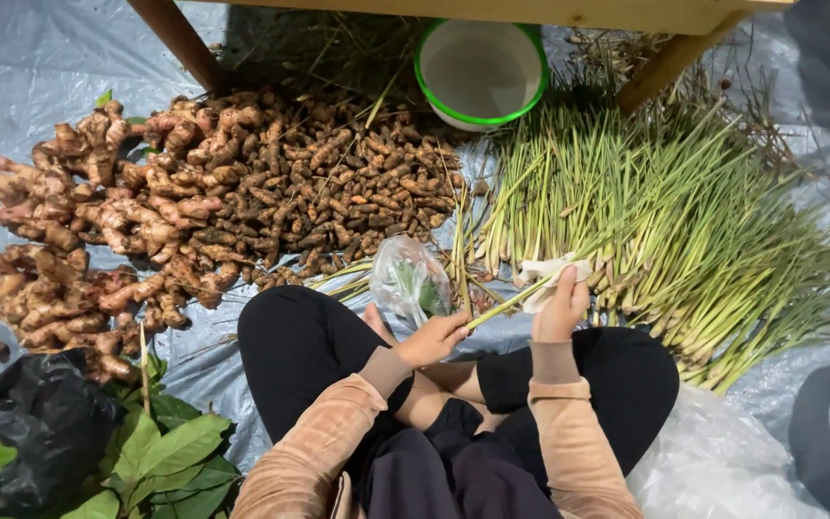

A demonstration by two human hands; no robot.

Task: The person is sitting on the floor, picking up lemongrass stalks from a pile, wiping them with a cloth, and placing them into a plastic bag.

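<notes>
Grey plastic floor sheet (12,67) beneath; left hand (434,338) pinching one long green lemongrass stalk (503,306) steady, right hand (561,306) wrapped around it with pale cloth (549,274), beside heaped lemongrass pile (684,221).

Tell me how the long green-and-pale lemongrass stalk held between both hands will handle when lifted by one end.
The long green-and-pale lemongrass stalk spans straight between the left hand and the right hand, so it is probably fairly stiff. It looks thin, so likely light. Being round and slender like the stalks in the pile, it may roll if set down.
</notes>
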